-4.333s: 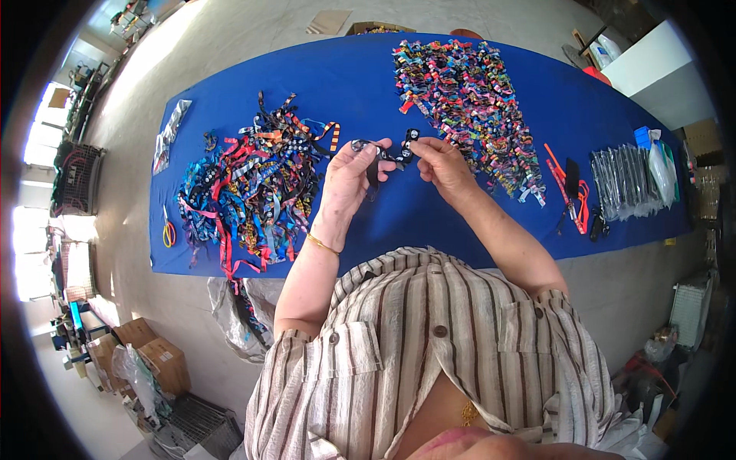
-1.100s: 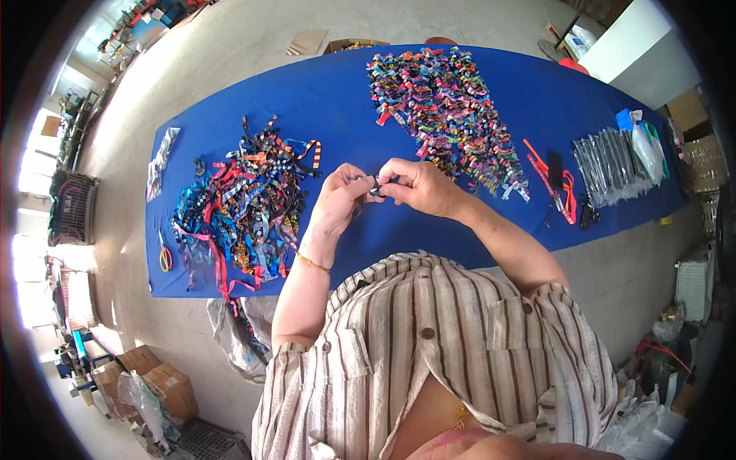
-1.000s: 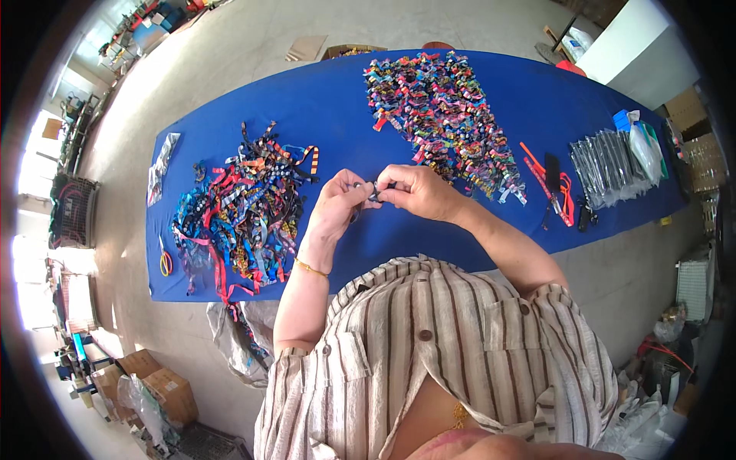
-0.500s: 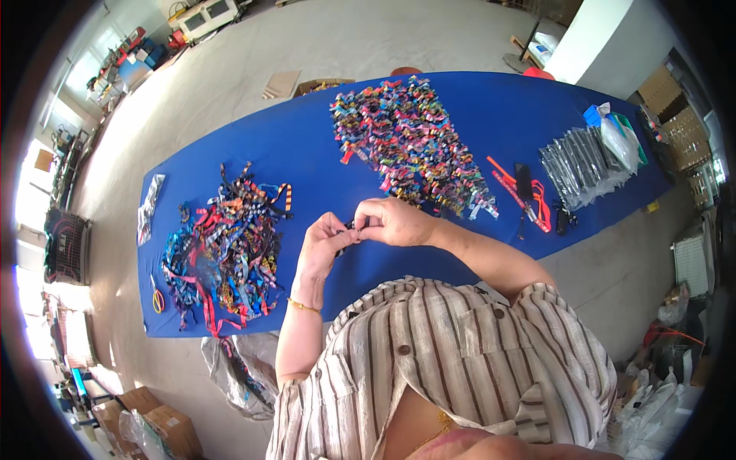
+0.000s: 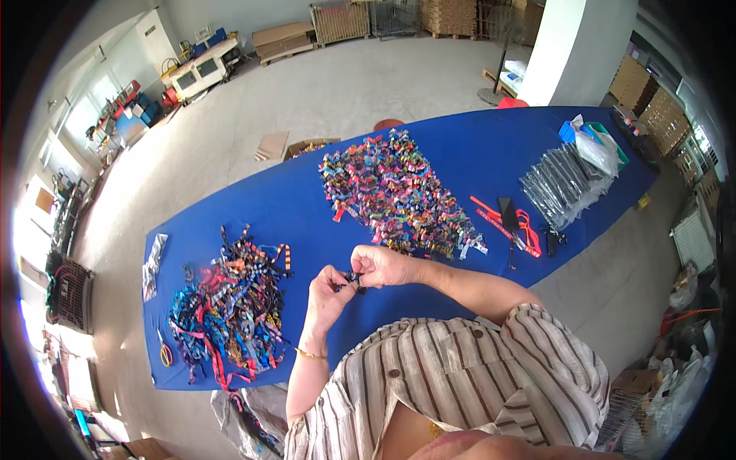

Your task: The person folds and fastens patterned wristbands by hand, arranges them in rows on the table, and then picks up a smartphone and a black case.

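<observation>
My left hand [image 5: 328,297] and my right hand [image 5: 386,267] meet over the near edge of the blue-covered table [image 5: 429,299]. Pinched between the fingertips of both is a small dark patterned strap [image 5: 350,281], mostly hidden by the fingers. To the left of my hands lies a tangled heap of loose colourful straps [image 5: 244,295], some hanging over the near edge. Beyond my hands, many small bundled colourful straps [image 5: 399,192] are spread in close rows.
Scissors [image 5: 165,353] and a clear plastic packet [image 5: 153,264] lie at the left end. Rightward are a black phone [image 5: 507,215], a red lanyard [image 5: 529,234], plastic-wrapped dark packs [image 5: 563,188] and a blue bin [image 5: 568,132]. A grey plastic bag [image 5: 230,418] hangs below the near edge.
The view has tilted up, so the table sits lower in the picture and more of the far floor shows. My hands stay together, and more of the dark strap shows between the fingers.
</observation>
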The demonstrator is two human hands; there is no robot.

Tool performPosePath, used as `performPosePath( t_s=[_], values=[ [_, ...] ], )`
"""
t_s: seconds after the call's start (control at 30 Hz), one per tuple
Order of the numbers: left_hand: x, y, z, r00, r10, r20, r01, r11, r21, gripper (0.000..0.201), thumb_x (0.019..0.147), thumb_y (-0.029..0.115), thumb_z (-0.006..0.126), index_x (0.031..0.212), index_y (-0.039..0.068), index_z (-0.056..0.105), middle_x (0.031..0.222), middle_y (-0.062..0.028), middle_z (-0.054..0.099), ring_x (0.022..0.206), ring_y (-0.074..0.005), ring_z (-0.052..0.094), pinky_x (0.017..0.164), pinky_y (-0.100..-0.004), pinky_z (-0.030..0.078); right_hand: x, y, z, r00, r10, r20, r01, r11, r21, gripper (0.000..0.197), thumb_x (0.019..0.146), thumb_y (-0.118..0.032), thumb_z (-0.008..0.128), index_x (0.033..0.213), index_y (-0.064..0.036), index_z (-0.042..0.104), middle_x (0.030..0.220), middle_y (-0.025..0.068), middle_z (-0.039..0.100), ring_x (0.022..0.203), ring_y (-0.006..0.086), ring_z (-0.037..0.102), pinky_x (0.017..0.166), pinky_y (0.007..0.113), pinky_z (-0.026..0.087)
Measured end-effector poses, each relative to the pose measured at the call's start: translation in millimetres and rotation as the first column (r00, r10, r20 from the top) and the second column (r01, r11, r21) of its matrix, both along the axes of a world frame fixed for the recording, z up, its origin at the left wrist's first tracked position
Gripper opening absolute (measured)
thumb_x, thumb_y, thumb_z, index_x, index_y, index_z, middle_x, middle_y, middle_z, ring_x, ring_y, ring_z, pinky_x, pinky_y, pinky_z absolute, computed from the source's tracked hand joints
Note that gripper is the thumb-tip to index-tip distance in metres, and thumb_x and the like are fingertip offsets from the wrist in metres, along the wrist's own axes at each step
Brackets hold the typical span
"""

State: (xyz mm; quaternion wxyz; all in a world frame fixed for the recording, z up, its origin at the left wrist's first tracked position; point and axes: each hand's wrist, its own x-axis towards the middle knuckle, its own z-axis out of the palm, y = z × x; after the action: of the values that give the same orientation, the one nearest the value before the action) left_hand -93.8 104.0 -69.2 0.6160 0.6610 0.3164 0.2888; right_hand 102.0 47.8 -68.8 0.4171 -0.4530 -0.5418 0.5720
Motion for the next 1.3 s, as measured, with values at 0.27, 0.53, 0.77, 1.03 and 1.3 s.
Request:
performPosePath(
  t_s=[0.27, 0.53, 0.77, 1.03, 1.3],
  values=[
    [-2.2, -7.2, 16.1, 0.963, 0.221, -0.157, -0.133, 0.890, 0.437, 0.020, 0.078, 0.005, 0.069, 0.079, 0.001, 0.050, 0.090, -0.0181, 0.068, 0.073, -0.0300, 0.066, 0.065, -0.0357, 0.051, -17.2, 10.9, 2.0, 0.998, -0.070, -0.005, 0.070, 0.997, -0.012, 0.026, 0.080, -0.003, 0.063, 0.103, -0.0006, 0.051, 0.077, 0.0032, 0.058, 0.059, 0.0075, 0.054, 0.052, 0.023, 0.042],
    [-14.2, 7.5, 6.9, 0.955, 0.295, -0.042, -0.209, 0.764, 0.611, 0.018, 0.079, 0.002, 0.066, 0.080, 0.002, 0.048, 0.079, -0.0175, 0.064, 0.069, -0.0349, 0.065, 0.061, -0.0391, 0.050, -37.8, 31.9, -4.2, 0.993, -0.112, -0.026, 0.112, 0.993, -0.027, 0.025, 0.082, -0.007, 0.065, 0.104, 0.0018, 0.057, 0.080, 0.0032, 0.061, 0.062, 0.0077, 0.055, 0.055, 0.022, 0.045],
    [-38.1, 33.0, 10.1, 0.964, 0.198, -0.176, -0.091, 0.872, 0.481, 0.017, 0.080, 0.003, 0.066, 0.081, 0.001, 0.049, 0.075, -0.0186, 0.064, 0.062, -0.0325, 0.063, 0.057, -0.0383, 0.048, -57.1, 34.0, -7.8, 0.991, -0.132, 0.035, 0.134, 0.988, -0.076, 0.024, 0.090, -0.012, 0.066, 0.108, 0.0018, 0.059, 0.087, 0.0051, 0.065, 0.068, 0.0095, 0.060, 0.062, 0.024, 0.049],
    [-50.7, 43.2, 3.1, 0.963, 0.121, -0.240, -0.040, 0.947, 0.317, 0.022, 0.077, 0.008, 0.076, 0.077, 0.002, 0.054, 0.073, -0.0116, 0.064, 0.061, -0.0176, 0.058, 0.057, -0.0328, 0.047, -61.2, 36.2, -7.3, 0.969, -0.117, 0.217, 0.130, 0.990, -0.048, 0.021, 0.090, -0.014, 0.063, 0.101, 0.0031, 0.060, 0.081, 0.0054, 0.066, 0.064, 0.0101, 0.061, 0.060, 0.026, 0.050],
    [-45.6, 36.3, 1.7, 0.957, 0.119, -0.263, -0.032, 0.949, 0.313, 0.020, 0.076, 0.012, 0.073, 0.077, 0.003, 0.056, 0.069, -0.0126, 0.063, 0.061, -0.0193, 0.060, 0.056, -0.0338, 0.047, -53.6, 32.9, -10.5, 0.916, -0.019, 0.400, 0.052, 0.996, -0.073, 0.016, 0.091, -0.016, 0.057, 0.097, -0.0004, 0.056, 0.073, 0.0047, 0.061, 0.060, 0.0110, 0.059, 0.056, 0.027, 0.047]
  ],
)
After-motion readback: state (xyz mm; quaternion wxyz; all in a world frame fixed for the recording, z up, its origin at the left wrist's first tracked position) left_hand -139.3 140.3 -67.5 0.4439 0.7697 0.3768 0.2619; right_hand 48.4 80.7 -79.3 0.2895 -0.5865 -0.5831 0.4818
